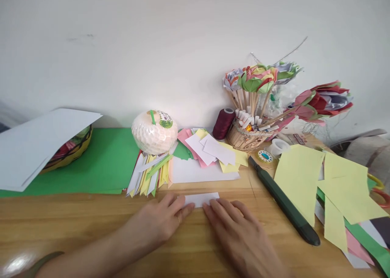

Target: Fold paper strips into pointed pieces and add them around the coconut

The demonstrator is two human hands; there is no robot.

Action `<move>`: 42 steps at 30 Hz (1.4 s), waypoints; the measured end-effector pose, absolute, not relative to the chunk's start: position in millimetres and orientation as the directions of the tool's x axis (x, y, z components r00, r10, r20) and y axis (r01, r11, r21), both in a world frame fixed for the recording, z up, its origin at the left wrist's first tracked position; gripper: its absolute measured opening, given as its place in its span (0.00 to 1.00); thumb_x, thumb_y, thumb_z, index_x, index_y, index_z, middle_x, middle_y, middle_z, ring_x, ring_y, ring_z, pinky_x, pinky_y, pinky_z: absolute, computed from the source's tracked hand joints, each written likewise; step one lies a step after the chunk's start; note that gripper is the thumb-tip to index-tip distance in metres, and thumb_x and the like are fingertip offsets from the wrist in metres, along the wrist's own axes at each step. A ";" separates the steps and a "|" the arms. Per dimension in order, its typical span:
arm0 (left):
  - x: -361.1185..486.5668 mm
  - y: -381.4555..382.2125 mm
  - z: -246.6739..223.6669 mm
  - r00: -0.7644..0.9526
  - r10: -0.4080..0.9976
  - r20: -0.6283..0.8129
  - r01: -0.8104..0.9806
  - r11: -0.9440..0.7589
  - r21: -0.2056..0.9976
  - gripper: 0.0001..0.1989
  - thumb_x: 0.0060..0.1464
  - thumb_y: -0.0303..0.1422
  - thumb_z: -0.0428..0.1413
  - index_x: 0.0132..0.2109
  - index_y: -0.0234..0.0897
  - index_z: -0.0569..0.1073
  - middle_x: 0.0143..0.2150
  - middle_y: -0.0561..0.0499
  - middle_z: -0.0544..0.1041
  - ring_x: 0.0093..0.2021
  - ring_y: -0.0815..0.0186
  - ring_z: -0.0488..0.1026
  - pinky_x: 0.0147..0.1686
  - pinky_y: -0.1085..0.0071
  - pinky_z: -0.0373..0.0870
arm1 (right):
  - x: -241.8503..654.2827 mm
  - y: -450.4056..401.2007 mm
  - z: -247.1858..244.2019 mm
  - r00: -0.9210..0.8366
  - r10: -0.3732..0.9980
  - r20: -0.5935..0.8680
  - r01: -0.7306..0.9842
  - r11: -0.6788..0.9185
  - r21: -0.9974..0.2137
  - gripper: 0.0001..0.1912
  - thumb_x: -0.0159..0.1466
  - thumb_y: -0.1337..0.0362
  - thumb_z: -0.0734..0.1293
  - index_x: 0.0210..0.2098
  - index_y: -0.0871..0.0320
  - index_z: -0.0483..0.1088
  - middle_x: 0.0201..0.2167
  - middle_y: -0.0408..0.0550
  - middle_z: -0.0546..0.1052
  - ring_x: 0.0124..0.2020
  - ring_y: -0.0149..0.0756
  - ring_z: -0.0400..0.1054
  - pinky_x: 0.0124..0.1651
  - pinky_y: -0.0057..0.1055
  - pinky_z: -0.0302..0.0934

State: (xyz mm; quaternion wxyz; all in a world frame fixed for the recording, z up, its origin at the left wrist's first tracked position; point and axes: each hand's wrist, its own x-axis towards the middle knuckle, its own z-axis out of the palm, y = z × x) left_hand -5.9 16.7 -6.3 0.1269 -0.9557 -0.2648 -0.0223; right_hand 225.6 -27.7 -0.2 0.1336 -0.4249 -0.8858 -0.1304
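A small white strip of paper (199, 198) lies on the wooden table in front of me. My left hand (166, 217) grips its left end, with thumb and forefinger closed at the near edge. At the right end, the thumb and forefinger of my right hand (234, 225) press together on the paper's near edge; the other fingers lie close beside them. Just behind my left hand is a pile of folded paper strips (150, 174) in white, yellow and green. White paper rectangles (199, 148) lie on a coloured stack behind the strip.
A wrapped white coconut (154, 131) stands behind the folded strips. Maroon thread (224, 123) and a basket (248, 135) of paper flowers are at the back right. A dark green long tool (286, 203) and yellow paper (300, 180) lie right. White sheets (42, 144) rest on a bowl left.
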 end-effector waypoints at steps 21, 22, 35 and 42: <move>-38.7 6.9 -16.5 0.840 0.514 0.175 0.539 -0.825 -0.170 0.25 0.57 0.17 0.41 0.60 0.33 0.61 0.60 0.45 0.66 0.43 0.63 0.67 0.41 0.69 0.68 | 258.5 -24.1 8.0 -0.571 0.717 0.400 0.796 0.602 0.058 0.21 0.64 0.76 0.51 0.51 0.64 0.68 0.46 0.55 0.76 0.47 0.40 0.69 0.45 0.35 0.66; -38.3 7.0 -15.9 0.843 0.509 0.175 0.535 -0.829 -0.165 0.25 0.58 0.18 0.41 0.61 0.32 0.61 0.60 0.44 0.66 0.43 0.63 0.67 0.42 0.69 0.67 | 252.8 -23.5 9.8 -0.566 0.724 0.395 0.804 0.591 0.069 0.20 0.64 0.75 0.52 0.51 0.64 0.67 0.44 0.55 0.76 0.44 0.41 0.70 0.44 0.36 0.65; -38.9 5.7 -13.6 0.830 0.530 0.176 0.557 -0.810 -0.185 0.24 0.58 0.18 0.42 0.61 0.35 0.61 0.60 0.47 0.67 0.41 0.64 0.67 0.41 0.70 0.66 | 253.0 -20.8 15.4 -0.615 0.747 0.253 0.786 0.608 0.115 0.23 0.58 0.76 0.59 0.51 0.57 0.66 0.44 0.51 0.74 0.44 0.43 0.67 0.44 0.40 0.62; -38.8 8.2 -21.3 0.816 0.524 0.244 0.565 -0.812 -0.147 0.24 0.59 0.18 0.42 0.59 0.36 0.63 0.59 0.48 0.67 0.42 0.64 0.66 0.43 0.69 0.66 | 267.1 -13.1 18.6 -0.488 0.827 0.280 0.832 0.538 -0.140 0.17 0.66 0.67 0.57 0.53 0.58 0.65 0.44 0.54 0.73 0.43 0.41 0.69 0.43 0.40 0.66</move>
